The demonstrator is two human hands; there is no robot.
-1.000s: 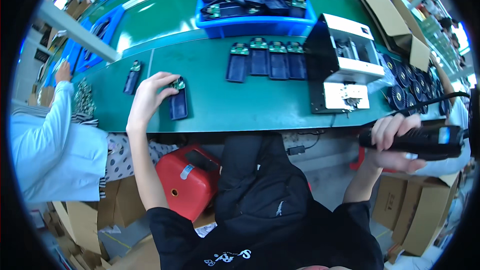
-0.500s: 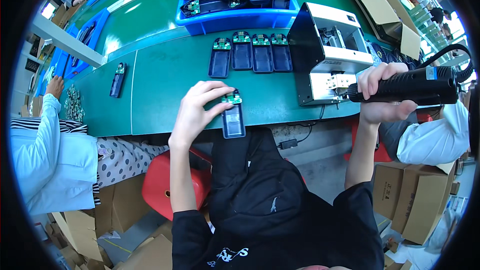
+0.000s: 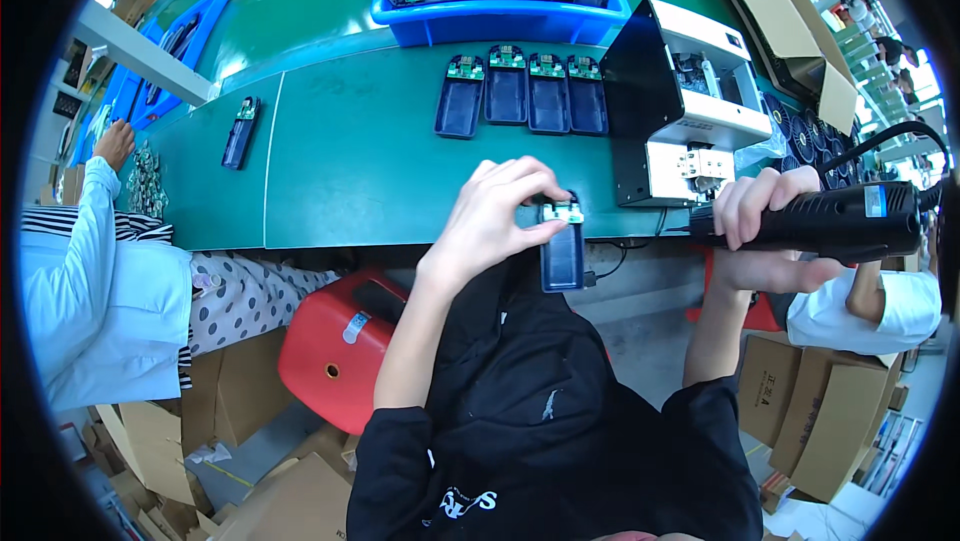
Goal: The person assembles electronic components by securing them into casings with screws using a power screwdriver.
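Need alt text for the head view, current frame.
A bare left hand holds a dark casing with a green circuit board at a green bench's edge; the right hand grips a black handheld tool. Four similar casings lie beyond, with a blue bin behind and a black-and-white machine to the right.

a red stool point(image 3: 318, 353) sits near a glossy green worktable point(image 3: 345, 161).

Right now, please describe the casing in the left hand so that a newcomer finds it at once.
Find the green table and follow its near edge to just right of the picture's middle. There the left hand grips a dark tray-shaped casing by the end with its circuit board. Its neighbours, four casings in a row, lie flat; this one alone is held.
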